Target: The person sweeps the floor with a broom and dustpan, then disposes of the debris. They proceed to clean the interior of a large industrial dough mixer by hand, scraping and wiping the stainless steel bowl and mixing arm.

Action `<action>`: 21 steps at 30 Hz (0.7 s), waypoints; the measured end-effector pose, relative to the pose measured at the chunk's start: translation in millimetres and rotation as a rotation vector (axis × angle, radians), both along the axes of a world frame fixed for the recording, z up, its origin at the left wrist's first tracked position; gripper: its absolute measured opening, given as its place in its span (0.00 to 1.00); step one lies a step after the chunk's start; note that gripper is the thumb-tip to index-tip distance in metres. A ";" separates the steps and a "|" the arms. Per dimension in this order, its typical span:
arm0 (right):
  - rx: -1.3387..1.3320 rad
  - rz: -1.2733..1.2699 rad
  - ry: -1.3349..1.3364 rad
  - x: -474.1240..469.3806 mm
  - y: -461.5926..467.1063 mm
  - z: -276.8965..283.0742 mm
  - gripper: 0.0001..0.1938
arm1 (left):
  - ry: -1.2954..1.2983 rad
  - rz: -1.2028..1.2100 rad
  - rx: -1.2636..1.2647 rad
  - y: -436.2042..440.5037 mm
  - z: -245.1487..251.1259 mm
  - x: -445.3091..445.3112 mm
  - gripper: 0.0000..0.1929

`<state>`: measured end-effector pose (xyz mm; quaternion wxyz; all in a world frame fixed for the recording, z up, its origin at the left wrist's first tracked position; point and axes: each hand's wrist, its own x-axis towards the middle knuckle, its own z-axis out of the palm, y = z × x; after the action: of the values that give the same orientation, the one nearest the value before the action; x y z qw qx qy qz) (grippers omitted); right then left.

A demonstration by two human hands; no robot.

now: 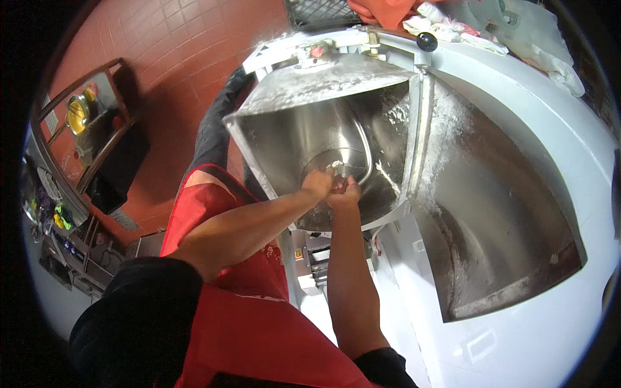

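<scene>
A stainless steel bowl, which looks like part of a dough mixer, opens in front of me. A bent metal rod runs inside it. My left hand and my right hand meet low in the bowl, fingers bent and close together. A small whitish piece of dough shows at the fingertips of my left hand. Whether it is gripped or stuck there is unclear, and the fingers partly hide each other. Smears of dough cling to the bowl's right wall.
A white-dusted steel surface with a curved wall stands to the right, and a lever with a black knob above. A black crate and plastic bags lie beyond. At left, a metal-framed cart stands on red floor tiles.
</scene>
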<state>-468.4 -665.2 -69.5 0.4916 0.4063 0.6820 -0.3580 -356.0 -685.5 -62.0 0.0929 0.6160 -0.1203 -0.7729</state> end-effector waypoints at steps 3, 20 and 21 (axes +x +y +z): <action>0.067 -0.077 0.046 1.3 -10.2 1.7 0.24 | 0.301 0.237 0.726 6.3 -47.8 -33.9 0.15; -0.253 -0.018 -0.365 -19.1 25.4 41.1 0.27 | 0.293 0.129 0.848 14.0 -31.1 -44.2 0.25; -0.251 -0.037 -0.353 -18.0 25.0 40.7 0.27 | 0.348 0.152 0.857 13.1 -30.4 -41.3 0.25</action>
<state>-486.5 -640.3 -28.8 0.6435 0.4108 0.5276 -0.3725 -397.2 -672.4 -92.4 -0.0948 0.4670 0.2726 -0.8359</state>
